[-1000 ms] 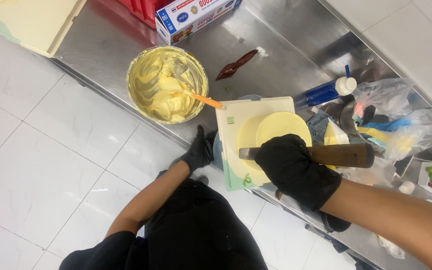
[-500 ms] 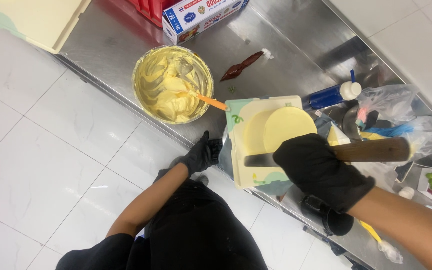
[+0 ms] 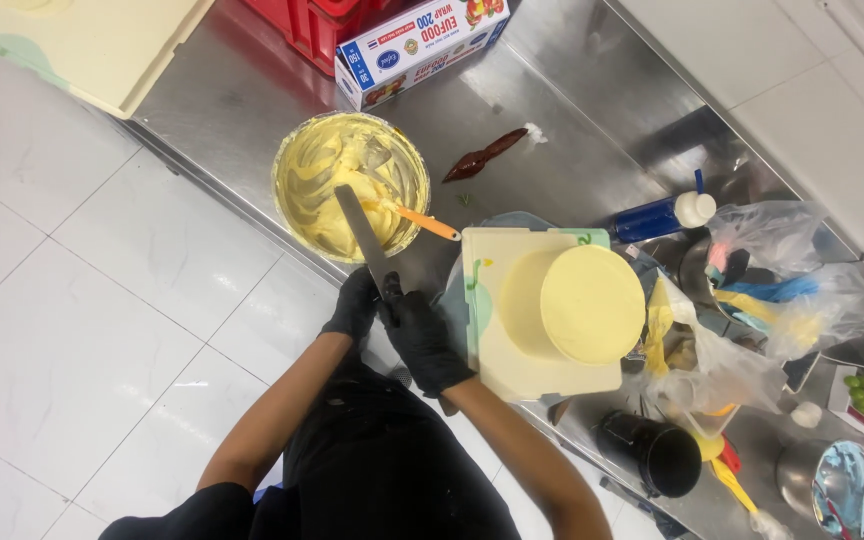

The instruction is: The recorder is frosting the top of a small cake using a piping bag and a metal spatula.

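Black-gloved right hand [image 3: 422,338] is closed around the handle of a long spatula [image 3: 360,232]; fingers wrapped tight. Left hand [image 3: 354,304], also gloved, sits just beside it, touching the handle end; whether its fingers grip cannot be told. Landmark: bowl [image 3: 292,150] of yellow cream on the steel counter [image 3: 572,90]. Blade long axis runs from the hands up and slightly left, tip lying over the bowl's cream, handle toward the body. Orange scraper [image 3: 422,221] rests in the bowl, handle over the rim. Right of the bowl, a frosted cake [image 3: 590,303] stands on a pale board [image 3: 492,340], near the right hand.
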